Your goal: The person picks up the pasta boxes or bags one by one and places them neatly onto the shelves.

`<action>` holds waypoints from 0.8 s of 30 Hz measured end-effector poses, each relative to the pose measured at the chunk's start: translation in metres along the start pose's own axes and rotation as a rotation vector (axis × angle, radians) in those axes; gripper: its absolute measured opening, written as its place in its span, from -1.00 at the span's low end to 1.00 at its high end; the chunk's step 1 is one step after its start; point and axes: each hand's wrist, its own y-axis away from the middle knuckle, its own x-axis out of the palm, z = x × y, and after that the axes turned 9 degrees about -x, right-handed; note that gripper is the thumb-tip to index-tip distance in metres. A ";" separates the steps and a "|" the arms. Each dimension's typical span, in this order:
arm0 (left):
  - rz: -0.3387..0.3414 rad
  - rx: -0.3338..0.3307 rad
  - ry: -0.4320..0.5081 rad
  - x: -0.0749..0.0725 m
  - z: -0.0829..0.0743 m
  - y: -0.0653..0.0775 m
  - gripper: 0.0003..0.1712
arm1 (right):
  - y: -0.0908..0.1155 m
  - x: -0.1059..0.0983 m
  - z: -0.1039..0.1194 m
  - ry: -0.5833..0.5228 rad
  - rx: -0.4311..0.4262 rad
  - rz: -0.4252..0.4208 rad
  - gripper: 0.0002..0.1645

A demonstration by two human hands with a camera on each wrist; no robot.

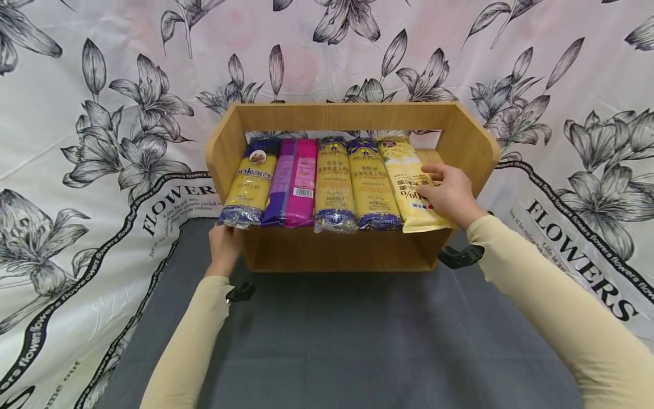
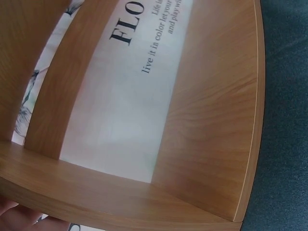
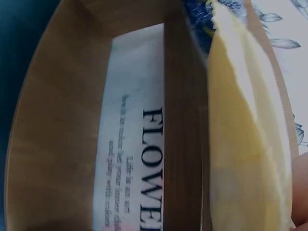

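Note:
My right hand [image 1: 452, 193] is at the light yellow pasta packet [image 1: 406, 182], its fingers bent over the packet's right edge and face. That packet lies slanted at the right end of the upper shelf, its lower end sticking out past the front. My left hand [image 1: 225, 247] grips the left side panel of the wooden shelf [image 1: 337, 117], just below the row of packets. In the left wrist view, fingers [image 2: 21, 219] curl at the panel's outer side. Beside the light packet lie two yellow spaghetti packets [image 1: 375, 184], a pink-and-purple packet [image 1: 291, 184] and a yellow-and-blue packet [image 1: 250, 184].
The shelf stands on a dark grey cloth [image 1: 337, 341]. Its lower compartment [image 1: 337, 250] has an open back, through which printed fabric shows in both wrist views. A white flower-printed curtain [image 1: 153, 113] hangs behind and at both sides.

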 end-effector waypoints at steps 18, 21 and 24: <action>-0.039 0.017 0.005 -0.003 0.000 0.000 -0.65 | 0.076 -0.003 0.002 0.300 -0.637 0.072 -0.51; -0.028 0.008 0.008 -0.002 0.000 0.001 -0.65 | 0.077 0.003 -0.002 0.311 -0.658 0.046 -0.53; 0.005 -0.007 0.008 -0.001 0.000 0.003 -0.64 | 0.077 0.006 -0.007 0.316 -0.664 0.016 -0.54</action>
